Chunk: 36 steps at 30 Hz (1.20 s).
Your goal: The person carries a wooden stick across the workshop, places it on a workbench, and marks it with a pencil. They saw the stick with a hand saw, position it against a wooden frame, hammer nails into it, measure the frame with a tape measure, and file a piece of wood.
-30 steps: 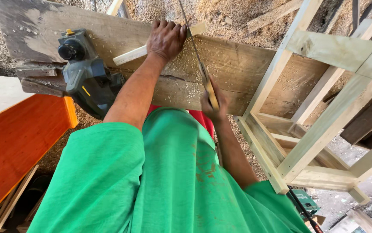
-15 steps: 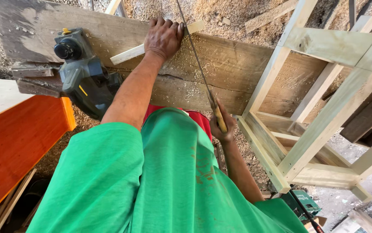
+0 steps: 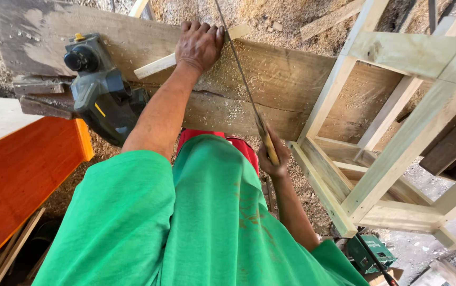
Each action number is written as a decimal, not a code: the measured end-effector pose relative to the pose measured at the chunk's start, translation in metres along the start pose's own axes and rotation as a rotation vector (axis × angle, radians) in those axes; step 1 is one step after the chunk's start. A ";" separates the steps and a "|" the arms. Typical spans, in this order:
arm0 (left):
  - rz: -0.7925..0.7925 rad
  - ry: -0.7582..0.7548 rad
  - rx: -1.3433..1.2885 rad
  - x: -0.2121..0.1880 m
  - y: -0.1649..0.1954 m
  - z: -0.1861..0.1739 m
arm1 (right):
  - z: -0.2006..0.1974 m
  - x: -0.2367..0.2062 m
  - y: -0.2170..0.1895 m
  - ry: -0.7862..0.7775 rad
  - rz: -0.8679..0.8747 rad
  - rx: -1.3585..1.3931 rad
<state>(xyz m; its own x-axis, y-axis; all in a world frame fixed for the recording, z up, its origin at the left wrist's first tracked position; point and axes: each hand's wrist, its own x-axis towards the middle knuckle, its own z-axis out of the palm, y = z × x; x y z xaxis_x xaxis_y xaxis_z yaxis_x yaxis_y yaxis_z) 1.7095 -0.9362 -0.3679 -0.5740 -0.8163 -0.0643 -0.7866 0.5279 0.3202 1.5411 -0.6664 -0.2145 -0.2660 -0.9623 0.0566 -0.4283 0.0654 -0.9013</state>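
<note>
Left hand (image 3: 199,45) flat, fingers spread, on the wooden strip (image 3: 156,66); right hand (image 3: 271,159) fist-tight around the handsaw (image 3: 241,79) handle.

Bright green shirt (image 3: 201,222) with a few faint rusty smudges. Weathered grey-brown plank (image 3: 270,79), pale yellow strip (image 3: 156,66) across it. Dark grey planer (image 3: 101,90), black knob, yellow accents. Glossy orange board (image 3: 21,169). Light, greenish-tinged frame (image 3: 392,106). Saw handle (image 3: 267,143) yellowish, probably wood.

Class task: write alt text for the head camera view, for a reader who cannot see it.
A person in a green shirt saws a thin wooden strip, left hand pinning it to a plank, right hand gripping the handsaw.
</note>
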 end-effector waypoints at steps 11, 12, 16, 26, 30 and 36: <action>-0.001 -0.145 0.064 0.002 -0.001 -0.004 | 0.076 0.116 0.025 -0.003 -0.031 0.062; 0.025 -0.108 0.092 0.002 0.000 -0.004 | 0.076 0.115 0.026 -0.005 -0.021 0.038; -0.032 -0.166 -0.018 0.003 -0.001 0.004 | 0.045 0.066 0.024 -0.020 0.013 0.057; -0.005 -0.082 -0.020 -0.001 -0.004 0.008 | 0.032 0.036 0.028 -0.004 -0.073 -0.087; 0.002 -0.022 -0.004 -0.003 -0.004 0.007 | 0.074 0.098 0.039 0.005 -0.037 0.074; 0.038 0.050 0.003 -0.004 -0.006 0.016 | 0.046 0.053 0.039 -0.074 0.102 -0.037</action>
<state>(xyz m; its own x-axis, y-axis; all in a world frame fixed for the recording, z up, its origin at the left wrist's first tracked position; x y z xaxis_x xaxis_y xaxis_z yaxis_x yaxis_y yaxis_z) 1.7132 -0.9323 -0.3846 -0.5915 -0.8063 -0.0048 -0.7652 0.5595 0.3186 1.5499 -0.7275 -0.2668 -0.2460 -0.9670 -0.0672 -0.4343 0.1719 -0.8842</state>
